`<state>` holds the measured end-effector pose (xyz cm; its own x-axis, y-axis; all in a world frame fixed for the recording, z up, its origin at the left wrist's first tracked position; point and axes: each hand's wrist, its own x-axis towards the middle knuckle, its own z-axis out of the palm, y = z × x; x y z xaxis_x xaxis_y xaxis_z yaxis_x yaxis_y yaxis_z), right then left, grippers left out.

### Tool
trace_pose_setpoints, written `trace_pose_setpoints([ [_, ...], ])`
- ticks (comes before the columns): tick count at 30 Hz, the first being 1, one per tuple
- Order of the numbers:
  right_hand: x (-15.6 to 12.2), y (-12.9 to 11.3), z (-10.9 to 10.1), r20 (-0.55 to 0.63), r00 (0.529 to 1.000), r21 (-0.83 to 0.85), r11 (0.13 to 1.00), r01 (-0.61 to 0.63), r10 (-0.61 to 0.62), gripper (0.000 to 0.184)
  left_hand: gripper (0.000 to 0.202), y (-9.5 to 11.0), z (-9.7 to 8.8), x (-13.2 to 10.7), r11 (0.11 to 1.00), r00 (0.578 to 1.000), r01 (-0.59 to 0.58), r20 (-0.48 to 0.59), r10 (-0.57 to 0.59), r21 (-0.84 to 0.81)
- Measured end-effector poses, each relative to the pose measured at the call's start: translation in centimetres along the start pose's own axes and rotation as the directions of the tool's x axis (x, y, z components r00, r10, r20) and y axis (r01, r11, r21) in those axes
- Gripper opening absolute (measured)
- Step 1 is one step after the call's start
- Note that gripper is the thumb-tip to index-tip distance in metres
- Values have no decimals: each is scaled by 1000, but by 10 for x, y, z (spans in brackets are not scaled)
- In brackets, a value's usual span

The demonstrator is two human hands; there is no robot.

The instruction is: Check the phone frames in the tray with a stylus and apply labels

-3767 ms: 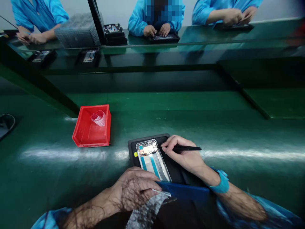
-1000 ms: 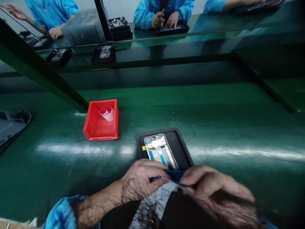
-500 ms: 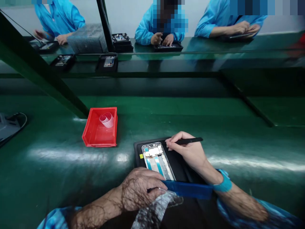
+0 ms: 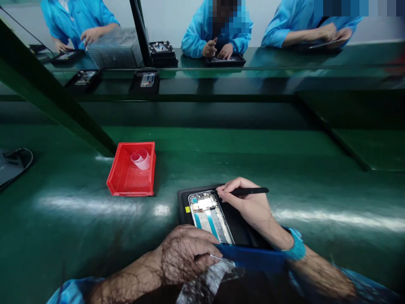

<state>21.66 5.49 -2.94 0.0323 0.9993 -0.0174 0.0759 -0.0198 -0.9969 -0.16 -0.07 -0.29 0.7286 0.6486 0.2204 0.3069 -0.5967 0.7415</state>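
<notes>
A phone with its back off (image 4: 205, 207) lies in a black tray (image 4: 182, 196), showing its circuit board and blue strips in the bay below. Pinched in my right hand (image 4: 249, 207) are black tweezers (image 4: 249, 191), with their front end close to the phone's upper right corner. My left hand (image 4: 188, 249) curls over the phone's lower end, fingers closed. A thin pale strip (image 4: 224, 259) comes out between its thumb and fingers; crinkled translucent film (image 4: 205, 280) hangs below. Along the near side runs a blue band (image 4: 253, 255), partly under my left fingers.
A red bin (image 4: 131, 185) holding a rolled label sheet (image 4: 141, 159) stands left of the tray. A green post (image 4: 63, 97) slants behind it. A grey device (image 4: 12, 166) sits at far left. Across the bench, several co-workers in blue handle trays; a stack of clear trays (image 4: 115, 48) stands there.
My right hand has shifted slightly left and down, bringing the tweezers to the phone's upper right corner. My left hand has barely moved. The co-worker at far left has raised a hand.
</notes>
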Motion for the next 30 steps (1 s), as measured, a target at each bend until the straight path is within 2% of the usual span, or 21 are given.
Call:
trace_pose_setpoints([
  [10,1,4,1,-28,997,-36,997,73,-74,26,5,0,1,0,1000,999,-10,-46,11,15],
  [30,2,4,4,-5,979,-79,976,204,-205,20,4,-3,2,0,999,998,-20,-58,22,25],
])
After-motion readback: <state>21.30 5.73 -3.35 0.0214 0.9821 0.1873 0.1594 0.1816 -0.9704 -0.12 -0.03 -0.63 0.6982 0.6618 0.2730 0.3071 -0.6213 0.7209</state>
